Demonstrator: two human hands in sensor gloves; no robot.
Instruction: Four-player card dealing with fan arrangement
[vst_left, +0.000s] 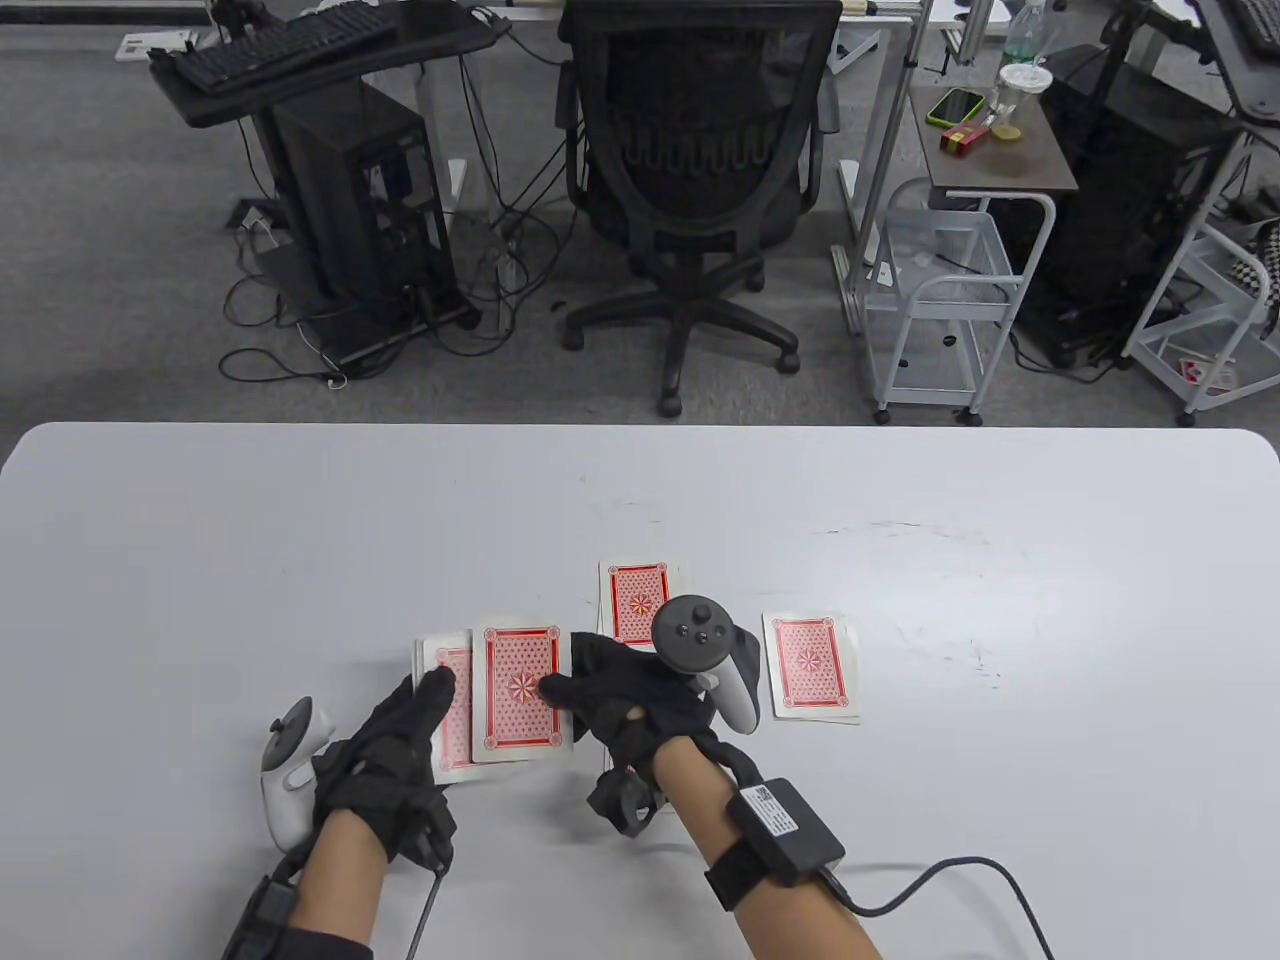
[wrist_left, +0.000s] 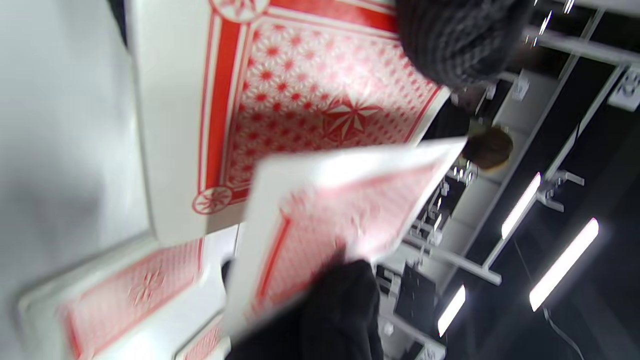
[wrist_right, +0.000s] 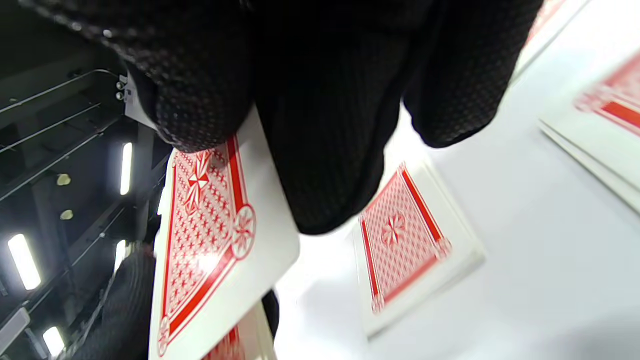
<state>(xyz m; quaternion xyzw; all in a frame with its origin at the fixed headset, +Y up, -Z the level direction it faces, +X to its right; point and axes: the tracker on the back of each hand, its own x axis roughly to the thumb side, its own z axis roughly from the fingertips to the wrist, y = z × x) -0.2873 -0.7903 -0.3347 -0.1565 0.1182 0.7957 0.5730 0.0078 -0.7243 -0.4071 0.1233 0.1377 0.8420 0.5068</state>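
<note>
— Two hands on one card? Why?
— Left hand (vst_left: 395, 745) grips the deck (vst_left: 447, 715) low at the table's near edge, feeding it; right hand (vst_left: 625, 695) pinches the top card (vst_left: 521, 687) by its right edge, likely to deal it off.
— Which way does it lie?
— Face down, long axis pointing away from the person. Further right, two dealt piles: the middle pile (vst_left: 636, 600) and the right pile (vst_left: 812, 667), both lengthwise too.

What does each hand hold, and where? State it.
Right hand pinches the top card at its right edge. Left hand holds the deck from below.
</note>
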